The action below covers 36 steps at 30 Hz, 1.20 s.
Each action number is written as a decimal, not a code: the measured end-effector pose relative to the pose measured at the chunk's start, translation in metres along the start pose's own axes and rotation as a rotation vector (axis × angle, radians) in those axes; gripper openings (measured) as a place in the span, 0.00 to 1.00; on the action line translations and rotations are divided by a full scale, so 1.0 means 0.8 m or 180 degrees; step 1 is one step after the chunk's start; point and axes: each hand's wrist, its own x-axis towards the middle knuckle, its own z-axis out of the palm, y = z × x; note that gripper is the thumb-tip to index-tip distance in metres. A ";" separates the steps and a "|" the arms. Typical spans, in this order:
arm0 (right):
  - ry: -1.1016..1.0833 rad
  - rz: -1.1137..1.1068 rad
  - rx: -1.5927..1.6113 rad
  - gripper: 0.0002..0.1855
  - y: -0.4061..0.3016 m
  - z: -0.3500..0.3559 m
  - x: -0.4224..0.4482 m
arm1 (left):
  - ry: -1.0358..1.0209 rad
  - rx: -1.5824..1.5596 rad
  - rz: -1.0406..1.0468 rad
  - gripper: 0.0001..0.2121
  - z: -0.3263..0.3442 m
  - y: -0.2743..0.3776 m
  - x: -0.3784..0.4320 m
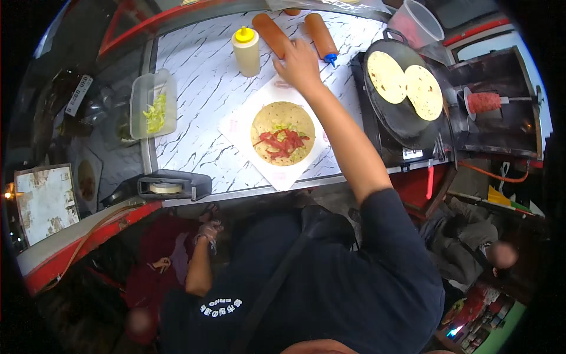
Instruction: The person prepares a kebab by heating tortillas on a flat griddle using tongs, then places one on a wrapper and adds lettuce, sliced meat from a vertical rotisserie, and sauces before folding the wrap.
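My right hand (299, 63) reaches across the counter to an orange-brown sauce bottle (270, 33) lying on its side; its fingers cover the near end, so a firm grip cannot be made out. A similar bottle with a blue nozzle (321, 37) lies to the right. To the left stands a squeeze bottle with a yellow cap (246, 52). Below my hand, a flat tortilla (283, 113) rests on white wrapping paper (283, 177), topped with shredded lettuce and reddish meat strips (283, 144). My left hand (209, 231), in a clear plastic glove, hangs below the counter's edge.
A plastic tub (170, 117) with shredded lettuce stands left, near a tape dispenser (174, 185). Two tortillas (387, 77) lie on a black griddle (418, 132) at right. Beyond are a meat spit (484, 102) and a clear bucket (415, 24). Other people are behind the counter.
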 end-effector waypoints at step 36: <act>0.0390 0.1931 0.4993 0.23 0.030 -0.209 -0.178 | 0.0406 0.1815 0.0006 0.20 -0.050 -0.029 0.068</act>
